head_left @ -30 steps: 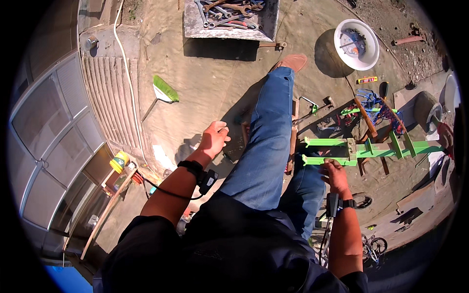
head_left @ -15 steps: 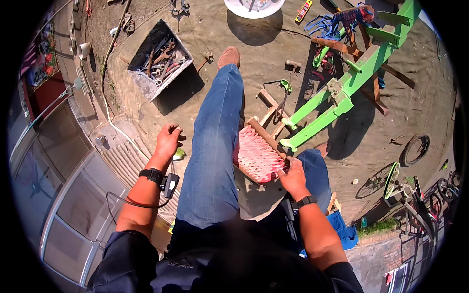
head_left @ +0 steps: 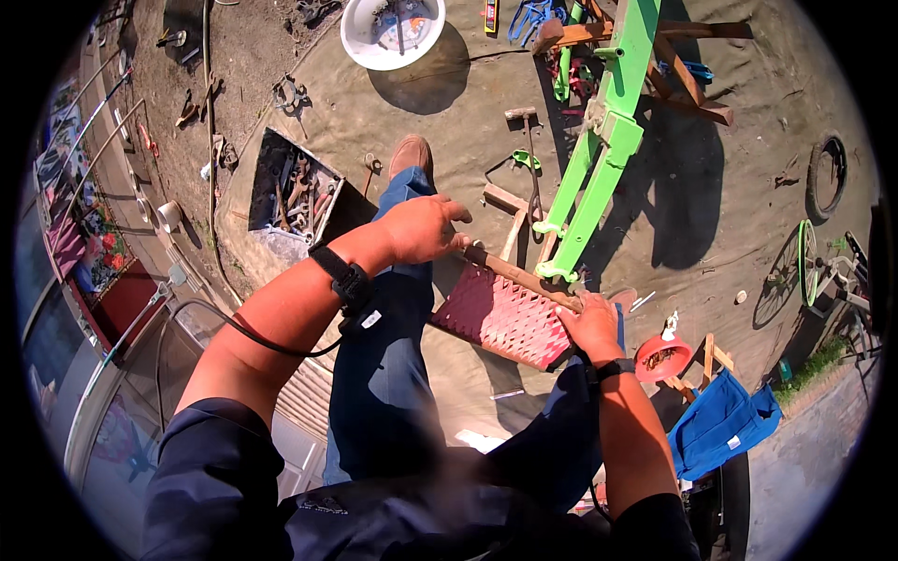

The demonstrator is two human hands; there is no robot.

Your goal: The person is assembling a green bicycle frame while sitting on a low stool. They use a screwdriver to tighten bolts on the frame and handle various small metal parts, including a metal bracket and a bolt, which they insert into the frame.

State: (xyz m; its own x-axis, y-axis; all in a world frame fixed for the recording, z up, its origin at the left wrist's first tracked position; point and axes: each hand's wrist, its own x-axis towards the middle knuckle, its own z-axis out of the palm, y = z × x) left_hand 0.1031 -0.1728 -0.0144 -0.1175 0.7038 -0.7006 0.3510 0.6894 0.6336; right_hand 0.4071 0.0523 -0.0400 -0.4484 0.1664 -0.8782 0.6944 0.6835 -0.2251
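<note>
A small folding stool [head_left: 505,313] with a seat of woven pink straps and a wooden rail sits between my knees, its seat tilted. My right hand [head_left: 593,329] grips its right corner, with the fingers over the end of the rail. Reaching across my left thigh, my left hand [head_left: 421,229] is beside the rail's left end, its fingers apart and nothing between them. Whether its lower fingers touch the wood is hard to tell. Just beyond the rail, the two prongs of a green metal frame [head_left: 599,182] come down close to the stool.
A hammer [head_left: 531,154] lies beyond the stool. On the left stands a metal box [head_left: 271,229] of wrenches, and a white basin [head_left: 360,42] is at the far side. An orange bowl [head_left: 675,348] and a blue bag [head_left: 720,430] are at my right.
My left hand has swung from left of my leg across my thigh to the stool's left end. The stool has turned to a flatter angle, with my right hand still on it.
</note>
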